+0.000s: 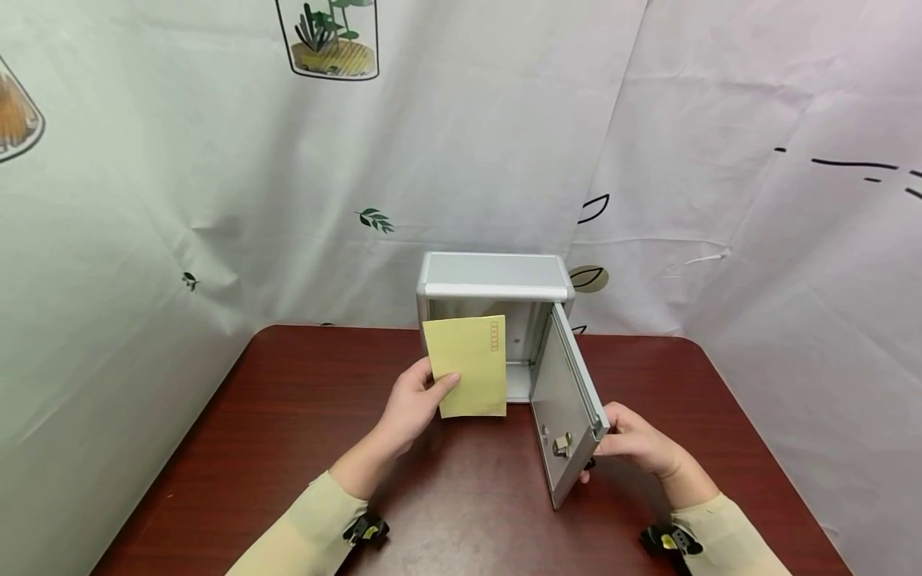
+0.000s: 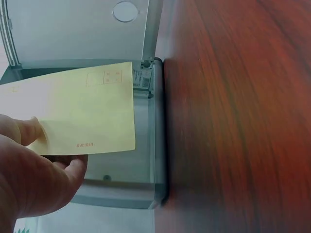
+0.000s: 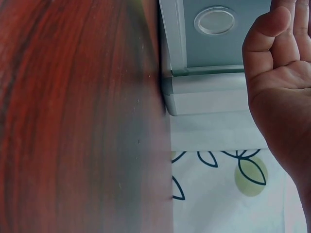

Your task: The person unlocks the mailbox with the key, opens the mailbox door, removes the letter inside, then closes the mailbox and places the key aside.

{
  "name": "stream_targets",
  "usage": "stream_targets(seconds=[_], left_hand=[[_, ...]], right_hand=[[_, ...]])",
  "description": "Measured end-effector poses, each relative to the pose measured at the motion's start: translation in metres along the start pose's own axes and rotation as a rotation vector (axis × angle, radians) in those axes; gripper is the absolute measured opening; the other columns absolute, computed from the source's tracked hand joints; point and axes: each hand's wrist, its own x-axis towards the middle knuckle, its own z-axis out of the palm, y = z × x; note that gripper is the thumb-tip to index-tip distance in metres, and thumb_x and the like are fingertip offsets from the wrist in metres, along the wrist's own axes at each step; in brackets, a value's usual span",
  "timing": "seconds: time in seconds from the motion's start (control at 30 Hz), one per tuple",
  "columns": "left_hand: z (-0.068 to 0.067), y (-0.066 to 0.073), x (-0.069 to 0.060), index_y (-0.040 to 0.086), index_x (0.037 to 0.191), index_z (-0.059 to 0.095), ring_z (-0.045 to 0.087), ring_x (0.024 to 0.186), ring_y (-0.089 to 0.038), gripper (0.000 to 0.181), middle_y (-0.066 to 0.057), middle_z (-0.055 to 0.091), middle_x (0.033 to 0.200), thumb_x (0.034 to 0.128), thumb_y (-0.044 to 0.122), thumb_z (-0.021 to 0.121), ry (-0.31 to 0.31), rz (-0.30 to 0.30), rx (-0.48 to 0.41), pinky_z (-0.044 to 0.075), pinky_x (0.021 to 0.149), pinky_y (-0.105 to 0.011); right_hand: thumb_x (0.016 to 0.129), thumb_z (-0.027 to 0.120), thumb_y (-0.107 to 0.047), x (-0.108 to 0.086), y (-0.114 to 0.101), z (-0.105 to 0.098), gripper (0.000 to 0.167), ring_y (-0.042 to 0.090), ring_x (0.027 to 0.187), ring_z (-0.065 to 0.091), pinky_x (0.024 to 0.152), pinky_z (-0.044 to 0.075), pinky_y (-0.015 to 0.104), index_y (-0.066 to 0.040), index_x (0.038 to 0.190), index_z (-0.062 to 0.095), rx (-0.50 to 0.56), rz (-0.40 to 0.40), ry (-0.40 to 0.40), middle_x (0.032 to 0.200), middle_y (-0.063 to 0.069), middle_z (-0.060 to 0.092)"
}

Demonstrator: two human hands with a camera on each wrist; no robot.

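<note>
A yellow envelope [image 1: 471,368] is pinched upright between the thumb and fingers of my left hand [image 1: 414,404], in front of the grey metal box [image 1: 497,276]. The box's door [image 1: 565,400] stands swung out to the right, a lock on its inner face. My right hand [image 1: 637,440] is at the door's free edge, its fingers partly hidden behind it. In the left wrist view the envelope [image 2: 87,111] covers part of the box's interior [image 2: 121,167]. In the right wrist view my right hand [image 3: 286,73] has bent fingers beside the door's outer face [image 3: 233,43].
The dark red table [image 1: 302,400] carries the box near its back edge. Behind it hangs a pale cloth [image 1: 468,160] printed with leaves and jars. Small black devices are strapped at both wrists.
</note>
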Motion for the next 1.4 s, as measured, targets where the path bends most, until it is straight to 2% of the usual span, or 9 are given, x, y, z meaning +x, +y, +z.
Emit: stream_targets(seconds=[0.17, 0.37, 0.77, 1.0, 1.2, 1.4], left_hand=[[-0.014, 0.001, -0.008, -0.001, 0.131, 0.074, 0.076, 0.103, -0.022, 0.026, -0.016, 0.080, 0.118, 0.1060, 0.006, 0.076, -0.005, -0.013, 0.006, 0.063, 0.085, -0.031], [-0.033, 0.001, -0.013, -0.004, 0.132, 0.073, 0.076, 0.105, -0.024, 0.027, -0.019, 0.079, 0.121, 0.1069, 0.007, 0.076, 0.022, -0.023, 0.037, 0.063, 0.085, -0.031], [-0.071, -0.002, -0.021, -0.007, 0.132, 0.071, 0.077, 0.101, -0.017, 0.028, -0.019, 0.078, 0.120, 0.1079, 0.006, 0.074, 0.083, -0.050, 0.049, 0.063, 0.084, -0.029], [-0.096, -0.006, -0.021, -0.008, 0.132, 0.070, 0.075, 0.099, -0.015, 0.030, -0.016, 0.078, 0.117, 0.1087, 0.010, 0.075, 0.136, -0.070, 0.080, 0.063, 0.084, -0.028], [-0.119, -0.010, -0.020, -0.008, 0.133, 0.070, 0.074, 0.098, -0.012, 0.032, -0.013, 0.077, 0.115, 0.1099, 0.014, 0.074, 0.206, -0.104, 0.122, 0.062, 0.083, -0.027], [-0.139, -0.011, -0.017, -0.009, 0.137, 0.067, 0.073, 0.098, -0.010, 0.037, -0.005, 0.077, 0.113, 0.1108, 0.017, 0.073, 0.222, -0.105, 0.122, 0.063, 0.083, -0.027]], right_hand=[[0.103, 0.046, 0.017, 0.000, 0.001, -0.001, 0.032, 0.045, 0.073, 0.076, 0.076, 0.068, 0.050, 0.009, 0.115, 0.075, -0.009, -0.004, -0.001, 0.089, 0.034, 0.073], [0.103, 0.047, 0.017, 0.000, 0.002, -0.001, 0.032, 0.045, 0.073, 0.076, 0.074, 0.068, 0.051, 0.009, 0.115, 0.075, -0.009, -0.012, -0.007, 0.090, 0.033, 0.073], [0.102, 0.047, 0.016, 0.000, 0.002, -0.002, 0.031, 0.042, 0.073, 0.077, 0.074, 0.067, 0.049, 0.009, 0.114, 0.075, -0.023, -0.003, 0.006, 0.091, 0.031, 0.075], [0.103, 0.049, 0.017, -0.003, 0.004, -0.001, 0.028, 0.046, 0.072, 0.074, 0.077, 0.067, 0.050, 0.011, 0.112, 0.075, 0.025, -0.032, -0.005, 0.087, 0.035, 0.071], [0.103, 0.049, 0.016, -0.003, 0.004, 0.000, 0.028, 0.043, 0.073, 0.075, 0.075, 0.067, 0.052, 0.011, 0.113, 0.075, 0.029, -0.014, 0.002, 0.085, 0.037, 0.069], [0.104, 0.049, 0.016, -0.001, 0.002, -0.001, 0.029, 0.043, 0.073, 0.076, 0.076, 0.067, 0.052, 0.010, 0.114, 0.075, 0.015, -0.009, 0.000, 0.085, 0.037, 0.069]])
